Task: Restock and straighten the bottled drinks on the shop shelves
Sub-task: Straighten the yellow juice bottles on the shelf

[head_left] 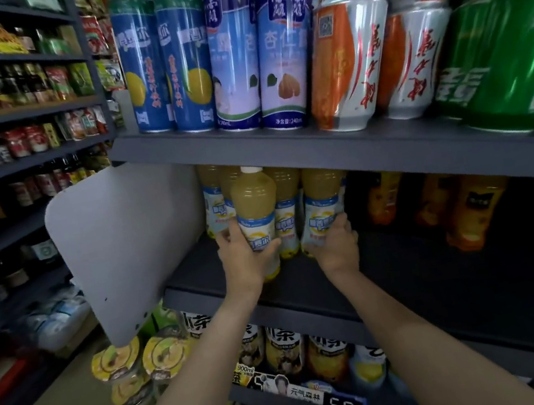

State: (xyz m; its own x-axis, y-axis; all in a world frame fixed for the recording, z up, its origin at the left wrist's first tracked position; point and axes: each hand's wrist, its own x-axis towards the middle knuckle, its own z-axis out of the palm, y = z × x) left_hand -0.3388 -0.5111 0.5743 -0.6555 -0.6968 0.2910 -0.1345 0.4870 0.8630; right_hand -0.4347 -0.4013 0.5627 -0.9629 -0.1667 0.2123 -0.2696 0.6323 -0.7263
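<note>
Middle shop shelf (pixel 306 286), dim: my left hand (pixel 242 258) grips a yellow juice bottle (pixel 256 217), my right hand (pixel 336 244) grips its neighbour (pixel 322 201); risk, I judge: nudging the packed bottles behind (pixel 284 199) could topple them.

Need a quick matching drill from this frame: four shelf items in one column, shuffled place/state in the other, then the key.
Items
1. white-capped bottle
2. bottle on the right
3. green can
4. orange bottles

States
A. top shelf, far right
B. gripped by the left hand
C. middle shelf, right of both hands, untouched
D. gripped by the right hand

Pairs: 1-B, 2-D, 3-A, 4-C
</note>
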